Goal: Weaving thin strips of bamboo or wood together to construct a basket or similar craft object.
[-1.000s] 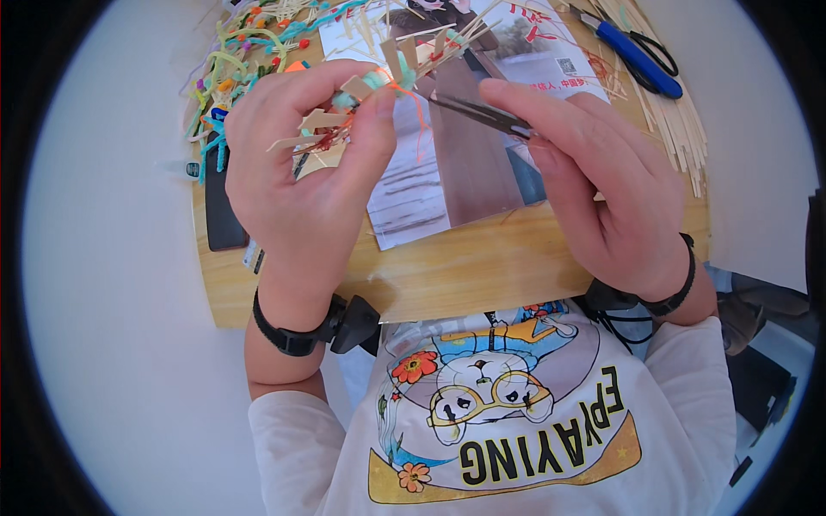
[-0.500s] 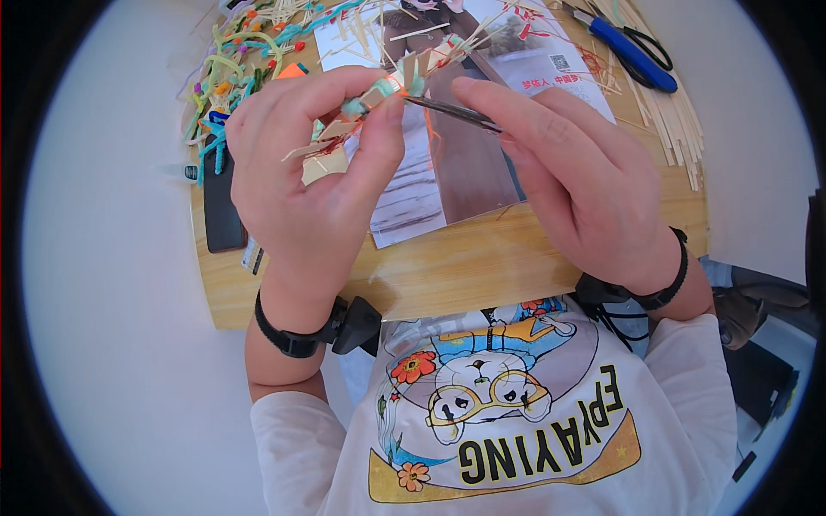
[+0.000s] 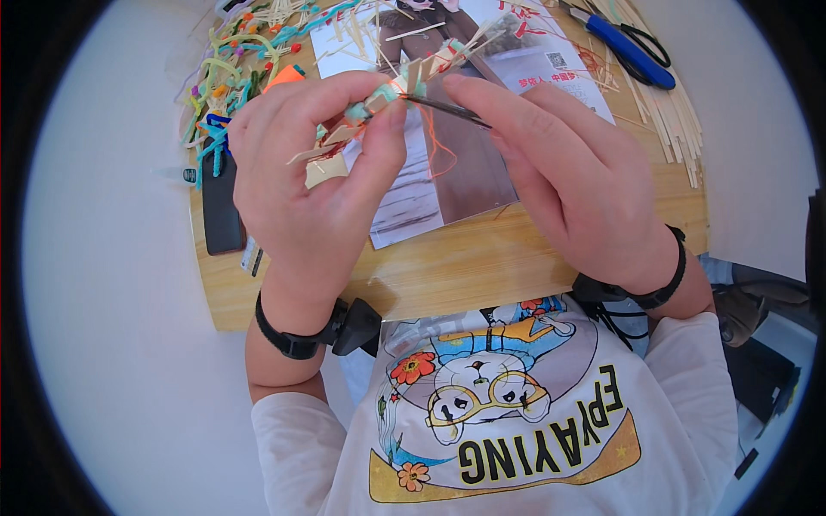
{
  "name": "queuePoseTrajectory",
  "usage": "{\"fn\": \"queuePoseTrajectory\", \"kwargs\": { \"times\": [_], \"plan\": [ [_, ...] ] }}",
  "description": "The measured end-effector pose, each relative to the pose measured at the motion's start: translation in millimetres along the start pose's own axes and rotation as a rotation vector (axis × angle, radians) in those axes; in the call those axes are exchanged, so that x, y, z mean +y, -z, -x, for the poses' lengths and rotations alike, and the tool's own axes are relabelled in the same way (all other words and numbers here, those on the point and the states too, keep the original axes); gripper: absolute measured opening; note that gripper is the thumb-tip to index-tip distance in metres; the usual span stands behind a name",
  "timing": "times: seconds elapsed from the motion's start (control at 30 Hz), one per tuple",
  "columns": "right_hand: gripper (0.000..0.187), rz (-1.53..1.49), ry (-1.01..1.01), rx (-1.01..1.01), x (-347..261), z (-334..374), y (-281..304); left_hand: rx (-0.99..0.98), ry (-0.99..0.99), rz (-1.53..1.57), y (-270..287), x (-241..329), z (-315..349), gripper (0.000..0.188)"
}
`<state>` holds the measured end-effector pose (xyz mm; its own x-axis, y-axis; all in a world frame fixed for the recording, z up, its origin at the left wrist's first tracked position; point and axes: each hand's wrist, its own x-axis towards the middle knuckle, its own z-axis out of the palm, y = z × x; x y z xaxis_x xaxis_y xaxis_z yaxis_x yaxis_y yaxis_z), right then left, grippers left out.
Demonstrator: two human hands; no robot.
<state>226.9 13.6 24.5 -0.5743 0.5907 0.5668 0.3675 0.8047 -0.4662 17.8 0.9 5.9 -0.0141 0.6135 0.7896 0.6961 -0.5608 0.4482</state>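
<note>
My left hand (image 3: 310, 172) pinches a craft piece (image 3: 379, 101) made of flat wooden sticks, mint-green fuzzy yarn and orange thread. The piece slants up to the right, and thin sticks fan out at its far end. In my right hand (image 3: 568, 163), dark metal tweezers (image 3: 452, 110) are gripped between thumb and fingers. Their tips touch the piece near its orange binding, close to my left thumb. Loose orange thread (image 3: 443, 159) dangles from the binding in a curl. My fingers partly hide the piece's lower middle.
A glossy magazine page (image 3: 404, 198) lies under my hands on the wooden table (image 3: 473, 258), with loose sticks on it. Colourful pipe cleaners (image 3: 228, 64) and a dark phone (image 3: 222, 206) are at the left. Blue-handled pliers (image 3: 624, 52) and wooden strips (image 3: 680, 142) lie at the right.
The orange thread, which hung nearly straight, now curls out to the right. My right hand and the tweezers have shifted slightly left; the craft piece has turned a little.
</note>
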Motion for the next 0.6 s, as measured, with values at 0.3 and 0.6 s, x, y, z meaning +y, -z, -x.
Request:
{"fn": "queuePoseTrajectory", "kwargs": {
  "times": [0.3, 0.6],
  "plan": [
    [0.043, 0.034, 0.037, 0.031, 2.0, 2.1, 0.1, 0.013, 0.070, 0.000, 1.1, -0.4, 2.5, 0.028],
    [0.041, 0.022, 0.085, 0.065, 5.7, 2.6, -3.9, 0.016, 0.072, -0.002, 3.6, 1.0, 2.5, 0.027]
  ]
}}
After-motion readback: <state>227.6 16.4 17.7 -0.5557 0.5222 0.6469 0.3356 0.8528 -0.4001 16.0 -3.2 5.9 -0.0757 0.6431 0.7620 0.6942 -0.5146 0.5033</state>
